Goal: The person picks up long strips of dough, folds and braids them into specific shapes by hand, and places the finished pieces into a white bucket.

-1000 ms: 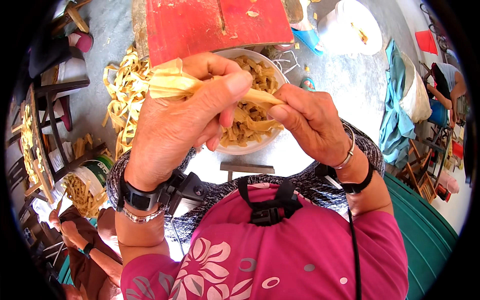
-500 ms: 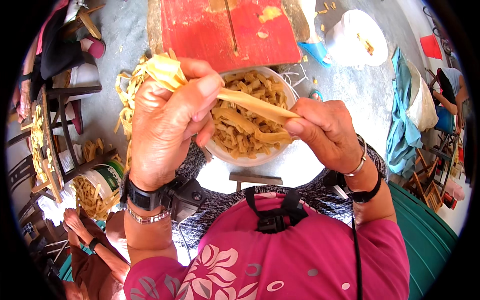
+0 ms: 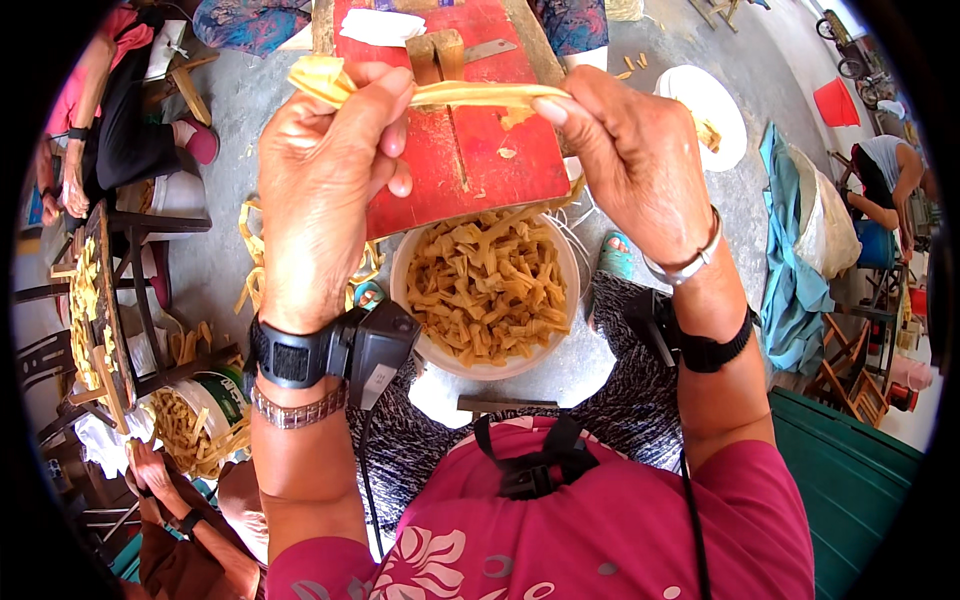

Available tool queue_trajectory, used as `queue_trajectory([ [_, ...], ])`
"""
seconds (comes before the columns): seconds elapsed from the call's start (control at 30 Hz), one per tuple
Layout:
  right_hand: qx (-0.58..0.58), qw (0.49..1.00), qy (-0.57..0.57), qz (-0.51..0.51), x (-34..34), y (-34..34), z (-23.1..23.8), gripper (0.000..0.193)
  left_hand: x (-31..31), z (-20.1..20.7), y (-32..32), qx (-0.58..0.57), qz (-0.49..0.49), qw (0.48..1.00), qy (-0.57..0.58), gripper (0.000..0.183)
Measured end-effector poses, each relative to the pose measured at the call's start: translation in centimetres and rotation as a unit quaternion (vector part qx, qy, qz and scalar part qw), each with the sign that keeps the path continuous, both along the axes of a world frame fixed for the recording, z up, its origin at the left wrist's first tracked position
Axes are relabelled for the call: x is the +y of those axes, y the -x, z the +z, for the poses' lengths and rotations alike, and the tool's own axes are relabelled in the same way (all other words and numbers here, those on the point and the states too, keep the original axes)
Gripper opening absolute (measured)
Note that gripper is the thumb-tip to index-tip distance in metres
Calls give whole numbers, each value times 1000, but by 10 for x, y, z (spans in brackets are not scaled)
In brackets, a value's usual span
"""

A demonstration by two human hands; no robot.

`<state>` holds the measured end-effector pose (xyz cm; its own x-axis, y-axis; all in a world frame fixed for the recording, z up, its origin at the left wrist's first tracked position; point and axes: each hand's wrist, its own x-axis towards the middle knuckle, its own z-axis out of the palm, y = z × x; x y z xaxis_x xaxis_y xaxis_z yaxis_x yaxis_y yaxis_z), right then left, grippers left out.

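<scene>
A long pale-yellow strip [image 3: 460, 94], folded and fibrous-looking, is stretched sideways between my hands above a red board. My left hand [image 3: 325, 170] pinches it, and a bunched end of the strip sticks out past the thumb on the left. The other end is pinched between thumb and fingers of my right hand [image 3: 640, 150]. Below, a white tub [image 3: 400, 320] holds many short brownish-yellow pieces [image 3: 490, 290]. The red board [image 3: 500, 175] lies just beyond the tub, with a dark slot along its middle. A wooden block [image 3: 435, 58] and a metal blade [image 3: 490, 50] rest on it.
More yellow strips [image 3: 250, 250] hang left of the tub. A white bucket [image 3: 705, 110] stands at the far right, near teal cloth [image 3: 795, 270]. On the left, a bench [image 3: 95, 310] carries strips beside a pail of pieces [image 3: 180, 420]; other people sit there and at the right.
Both hands have moved away from me, from over the tub to over the red board, with the strip still held between them. The view has shifted, showing more of the board.
</scene>
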<state>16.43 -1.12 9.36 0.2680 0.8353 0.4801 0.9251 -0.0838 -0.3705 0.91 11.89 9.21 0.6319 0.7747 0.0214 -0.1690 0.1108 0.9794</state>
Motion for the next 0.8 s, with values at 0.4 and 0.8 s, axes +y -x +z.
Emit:
queue_trajectory([
  [0.4, 162, 986, -4, 39, -25, 17, -27, 19, -20, -24, 38, 164, -91, 962, -197, 16],
  [0.8, 188, 937, -84, 282, -53, 104, -48, 13, -62, -69, 43, 278, -295, 893, 193, 50],
])
